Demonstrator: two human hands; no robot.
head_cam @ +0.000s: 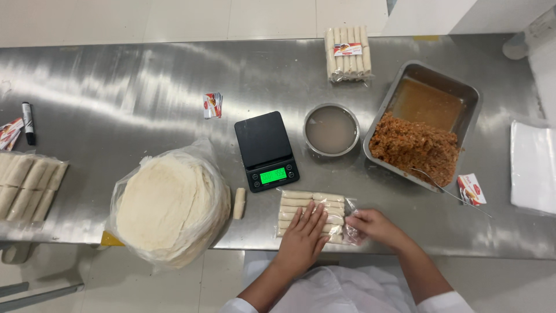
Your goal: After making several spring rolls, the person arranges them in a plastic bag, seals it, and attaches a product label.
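Your steel tabletop [145, 93] is brushed and glare-streaked, and its left and right ends run out of view. On it, the largest thing is the round stack of pale wrappers [168, 206] in a loose clear bag, overhanging the near edge. Next comes the rectangular metal tray [463, 95], half filled with crumbly brown filling [414, 148], the bare part wet with brownish liquid; a thin utensil handle pokes out, its head buried. A bagged row of rolls [26, 185] at left is cut off by the frame. Your clear packet of pale rolls [310, 203] lies at the near edge, just below the black scale [266, 150] with its green display. Your left hand [304, 237] lies flat on the packet, fingers extended, gripping nothing. Your right hand [373, 226] pinches the crinkled open end of the plastic; its fingertips are hidden, so how tightly is hard to make out. A round metal bowl [332, 130] holds cloudy grey liquid. One loose roll [238, 203] lies beside the wrappers.
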